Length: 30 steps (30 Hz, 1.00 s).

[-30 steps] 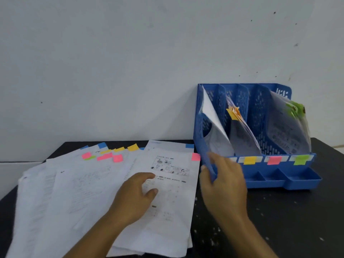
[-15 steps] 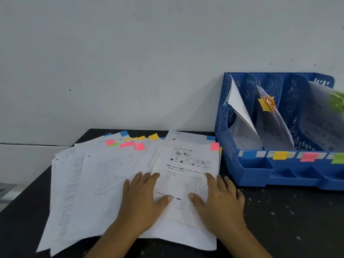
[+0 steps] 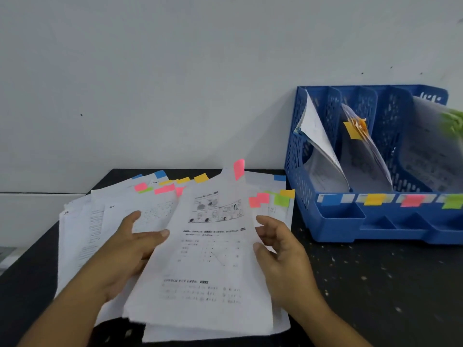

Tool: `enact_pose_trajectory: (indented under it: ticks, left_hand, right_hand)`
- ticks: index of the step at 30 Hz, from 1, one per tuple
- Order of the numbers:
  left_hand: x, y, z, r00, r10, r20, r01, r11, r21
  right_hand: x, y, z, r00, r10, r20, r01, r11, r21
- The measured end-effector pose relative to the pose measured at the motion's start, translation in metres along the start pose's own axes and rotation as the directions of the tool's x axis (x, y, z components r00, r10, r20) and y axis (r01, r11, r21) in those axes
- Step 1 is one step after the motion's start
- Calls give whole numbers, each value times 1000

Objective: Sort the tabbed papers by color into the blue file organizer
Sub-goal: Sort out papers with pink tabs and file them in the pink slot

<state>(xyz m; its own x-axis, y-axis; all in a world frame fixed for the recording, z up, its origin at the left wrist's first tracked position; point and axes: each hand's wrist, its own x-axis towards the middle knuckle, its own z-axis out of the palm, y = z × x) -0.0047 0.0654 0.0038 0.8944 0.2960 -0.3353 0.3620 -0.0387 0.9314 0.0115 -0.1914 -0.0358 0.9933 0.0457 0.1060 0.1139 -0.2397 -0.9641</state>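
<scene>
A printed sheet with a pink tab (image 3: 213, 249) is lifted off the spread pile of tabbed papers (image 3: 105, 221). My left hand (image 3: 132, 249) pinches its left edge and my right hand (image 3: 278, 249) grips its right edge. The pile carries pink, yellow, blue and green tabs. The blue file organizer (image 3: 333, 224) stands at the right against the wall, its front labelled blue, yellow, pink and green from left to right. Papers stand in the blue, yellow and green slots; the pink slot looks bare.
The black table (image 3: 375, 284) is speckled with white flecks right of the pile. A pale wall (image 3: 175, 83) runs close behind the table. The organizer's right end is cut off by the frame edge.
Both hands lay flat on the top sheet half a second ago. Now they hold that pink-tabbed sheet by its sides, raised above the pile, uncovering more tabs beneath.
</scene>
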Motion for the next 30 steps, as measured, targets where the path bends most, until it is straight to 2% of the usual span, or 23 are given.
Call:
enact_pose_trajectory:
  ticks: [3,6,7,9,11,13,16,18,20,24,26,30]
  left_hand:
    - [4,-4,-5,1000,-10,16,10,1000,4]
    - [6,-11,-12,1000,26,-2,-26,999,36]
    - [6,-12,-15,999,37,-13,-36,999,39]
    - [7,-13,-23,996,72,-43,-70,996,50]
    - [10,-14,-32,993,110,-52,-107,992,63]
    - [11,-15,-40,991,115,-64,-112,992,56]
    - [11,-22,-48,988,93,-126,-91,996,19]
    - [10,-27,-51,980,97,-175,-105,994,-35]
    - [10,-35,-51,977,110,-185,-123,991,-58]
    - [7,-42,-49,969,158,-188,-161,987,1]
    - [6,-41,-47,963,183,-199,-181,983,30]
    - [9,-42,-45,943,248,-222,-218,964,151]
  right_hand:
    - [0,-3,-2,997,24,70,-30,996,82]
    - [-2,-5,-3,994,30,105,-38,996,75]
    - [-2,-4,-2,998,18,68,-20,1000,24]
    - [0,2,-3,999,-8,-36,-1,970,-243]
    - [2,3,-4,998,-33,-51,-3,816,-578]
    - [6,-2,-1,1000,12,19,7,641,-768]
    - [8,-8,7,984,158,84,-1,475,-880]
    - [9,-10,10,972,225,66,-32,407,-913]
    - [12,-12,11,972,233,39,-52,371,-927]
    - [19,-12,10,971,239,-13,-110,397,-911]
    - [22,-11,8,971,233,-56,-164,478,-863]
    - [28,-16,-4,984,131,-121,-177,636,-751]
